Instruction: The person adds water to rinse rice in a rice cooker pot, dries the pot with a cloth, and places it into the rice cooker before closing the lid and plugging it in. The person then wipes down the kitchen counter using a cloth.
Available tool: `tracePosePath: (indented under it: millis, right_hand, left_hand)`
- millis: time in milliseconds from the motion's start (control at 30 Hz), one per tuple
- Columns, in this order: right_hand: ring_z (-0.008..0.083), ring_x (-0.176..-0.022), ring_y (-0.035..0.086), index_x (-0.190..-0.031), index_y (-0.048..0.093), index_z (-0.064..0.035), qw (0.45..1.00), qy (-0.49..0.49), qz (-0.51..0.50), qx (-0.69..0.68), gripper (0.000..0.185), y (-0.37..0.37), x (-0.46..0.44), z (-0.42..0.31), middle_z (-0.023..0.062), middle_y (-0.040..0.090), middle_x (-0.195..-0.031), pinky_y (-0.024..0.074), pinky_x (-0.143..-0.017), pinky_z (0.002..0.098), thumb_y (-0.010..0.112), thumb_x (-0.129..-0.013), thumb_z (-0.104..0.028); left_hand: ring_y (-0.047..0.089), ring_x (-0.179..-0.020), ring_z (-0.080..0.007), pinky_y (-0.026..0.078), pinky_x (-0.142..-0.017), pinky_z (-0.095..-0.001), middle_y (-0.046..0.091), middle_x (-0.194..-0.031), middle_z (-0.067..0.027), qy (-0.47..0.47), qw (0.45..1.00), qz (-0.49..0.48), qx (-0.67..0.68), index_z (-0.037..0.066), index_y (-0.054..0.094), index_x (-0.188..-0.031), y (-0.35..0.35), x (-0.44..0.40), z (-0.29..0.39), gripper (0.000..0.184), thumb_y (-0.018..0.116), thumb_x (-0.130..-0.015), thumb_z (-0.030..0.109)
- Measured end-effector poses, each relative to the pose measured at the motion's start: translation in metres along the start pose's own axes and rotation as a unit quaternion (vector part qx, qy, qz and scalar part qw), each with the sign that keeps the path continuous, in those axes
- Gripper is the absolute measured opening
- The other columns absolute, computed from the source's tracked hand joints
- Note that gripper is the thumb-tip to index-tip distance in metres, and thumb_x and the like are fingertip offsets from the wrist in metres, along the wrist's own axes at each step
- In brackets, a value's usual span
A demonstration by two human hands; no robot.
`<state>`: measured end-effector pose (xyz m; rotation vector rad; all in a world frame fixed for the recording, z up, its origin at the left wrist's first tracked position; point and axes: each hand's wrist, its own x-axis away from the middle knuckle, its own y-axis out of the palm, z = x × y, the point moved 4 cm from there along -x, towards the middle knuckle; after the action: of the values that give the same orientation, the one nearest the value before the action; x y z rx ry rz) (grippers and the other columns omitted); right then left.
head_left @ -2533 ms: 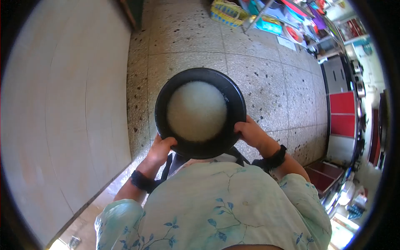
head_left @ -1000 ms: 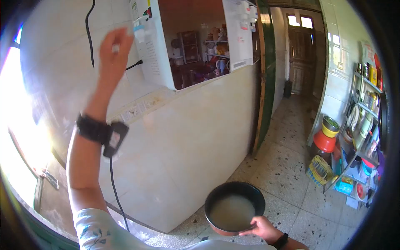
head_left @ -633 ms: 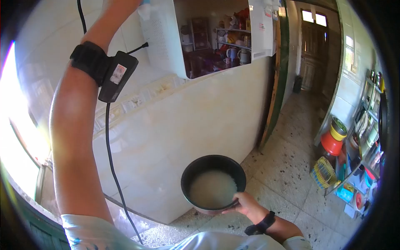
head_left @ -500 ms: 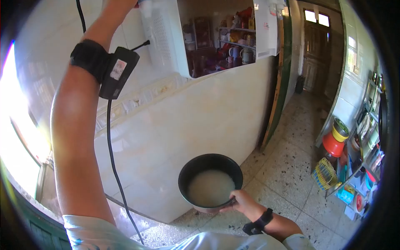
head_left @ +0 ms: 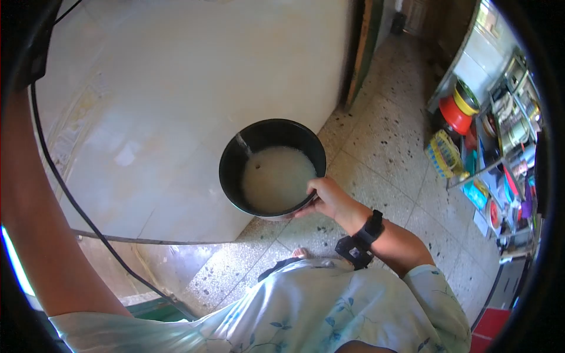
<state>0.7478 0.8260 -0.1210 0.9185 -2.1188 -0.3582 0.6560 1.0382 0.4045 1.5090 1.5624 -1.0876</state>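
My right hand (head_left: pixel 329 199) is closed on the near right rim of a dark round pot (head_left: pixel 272 126). Inside the pot lies a whitish, cloudy content (head_left: pixel 279 179) with a small dark speck; whether it is rice under water I cannot tell. A pale streak, like a thin stream of water, runs down at the upper left inside of the pot. My left arm (head_left: pixel 41 223) reaches up along the left edge, and its hand is outside the view. A black band with a small device (head_left: pixel 355 250) sits on my right wrist.
A pale tiled wall (head_left: pixel 176 88) stands behind the pot. A black cable (head_left: pixel 88 217) hangs along my left arm. At the right, a metal rack (head_left: pixel 500 156) holds kitchenware, beside a red basin (head_left: pixel 455 115) and a yellow basket (head_left: pixel 444 154) on the speckled floor (head_left: pixel 376 159).
The view has tilted downward, so the wall-mounted mirror-like panel and my left hand's raised end have left it. The pot appears higher and further left, still in my right hand. The pale streak now shows.
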Motion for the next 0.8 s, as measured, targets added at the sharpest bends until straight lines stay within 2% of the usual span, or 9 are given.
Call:
tracePosePath:
  millis: [200,267,300,367,467,500,533,633,800]
  right_hand:
    - [0.0436,-0.073,0.054,-0.099,0.039,0.0158,0.998,-0.004,-0.03,-0.046,0.038,-0.023,0.008,0.011,0.0265,0.048,-0.091,0.0517,-0.059,0.0518,0.041,-0.065,0.0]
    - [0.0428,-0.076,0.054,-0.101,0.04,0.0124,0.996,-0.009,-0.023,-0.086,0.039,-0.035,0.027,0.012,0.0254,0.047,-0.095,0.0505,-0.063,0.0535,0.041,-0.064,0.001]
    - [0.0428,-0.076,0.054,-0.101,0.04,0.0124,0.995,-0.013,-0.019,-0.095,0.039,-0.045,0.035,0.014,0.0254,0.047,-0.095,0.0505,-0.063,0.0535,0.041,-0.064,0.001]
    - [0.0381,-0.084,0.054,-0.102,0.043,0.0078,0.988,-0.027,-0.033,-0.148,0.04,-0.069,0.056,0.018,0.021,0.05,-0.096,0.0492,-0.07,0.0508,0.041,-0.063,0.003]
    - [0.0325,-0.088,0.054,-0.103,0.045,0.0044,0.983,-0.073,0.015,-0.166,0.041,-0.119,0.105,0.027,0.0167,0.051,-0.096,0.0478,-0.075,0.0458,0.041,-0.062,0.005]
    - [0.0274,-0.089,0.054,-0.103,0.046,0.0032,0.981,-0.088,0.023,-0.169,0.042,-0.142,0.12,0.036,0.0138,0.052,-0.097,0.0478,-0.074,0.0407,0.04,-0.062,0.006]
    - [0.0274,-0.089,0.054,-0.103,0.046,0.0032,0.978,-0.098,0.041,-0.179,0.042,-0.163,0.14,0.044,0.0138,0.052,-0.097,0.0478,-0.074,0.0407,0.04,-0.062,0.006]
    - [0.0262,-0.077,0.056,-0.106,0.042,0.0026,0.966,-0.171,0.112,-0.157,0.045,-0.231,0.211,0.065,0.0144,0.051,-0.093,0.0524,-0.057,0.0399,0.043,-0.061,0.003]
    - [0.019,-0.06,0.056,-0.113,0.039,-0.0017,0.936,-0.181,0.28,-0.114,0.052,-0.306,0.363,0.099,0.0098,0.053,-0.081,0.0479,-0.041,0.0283,0.044,-0.061,0.0]
  left_hand:
    - [0.055,-0.062,-0.0242,0.043,-0.057,-0.0338,0.057,-0.07,-0.0171,0.202,0.959,0.186,-0.075,-0.008,0.056,-0.079,0.019,0.021,0.017,0.024,0.057,-0.074,0.015]
    - [0.043,-0.1,-0.0293,0.041,-0.08,-0.0381,0.035,-0.119,-0.0193,0.105,0.991,0.025,-0.08,-0.005,0.028,-0.123,0.01,0.07,0.053,0.052,0.05,-0.084,0.022]
    - [0.043,-0.1,-0.0293,0.041,-0.08,-0.0381,0.035,-0.119,-0.0193,0.108,0.991,0.027,-0.069,-0.005,0.028,-0.123,0.005,0.096,0.079,0.052,0.05,-0.084,0.022]
    - [0.05,-0.097,-0.016,0.041,-0.079,-0.0259,0.054,-0.105,-0.0095,-0.177,0.977,-0.084,0.088,0.001,0.052,-0.106,0.019,0.155,0.107,0.028,0.053,-0.08,0.012]
    - [0.024,-0.123,-0.0198,0.03,-0.095,-0.0369,0.022,-0.135,-0.0079,-0.534,0.638,-0.177,0.526,0.01,0.02,-0.131,0.075,0.318,0.192,0.053,0.044,-0.087,0.026]
    - [0.019,-0.126,-0.023,0.027,-0.095,-0.0382,0.022,-0.136,-0.0116,-0.544,0.646,-0.337,0.415,0.009,0.013,-0.134,0.081,0.341,0.246,0.061,0.039,-0.087,0.038]
    - [0.022,-0.124,-0.0193,0.032,-0.092,-0.0385,0.018,-0.136,-0.0095,-0.62,0.496,-0.428,0.431,0.01,0.014,-0.133,0.081,0.342,0.307,0.063,0.043,-0.086,0.038]
    - [0.049,-0.093,-0.0209,0.044,-0.071,-0.032,0.048,-0.108,-0.0119,-0.705,0.207,-0.372,0.567,-0.002,0.035,-0.12,0.099,0.356,0.452,0.047,0.051,-0.08,0.017]
    - [0.054,-0.073,-0.0205,0.045,-0.06,-0.0298,0.055,-0.086,-0.0117,-0.625,0.118,-0.54,0.551,-0.006,0.049,-0.099,0.123,0.341,0.612,0.034,0.042,-0.065,-0.005]
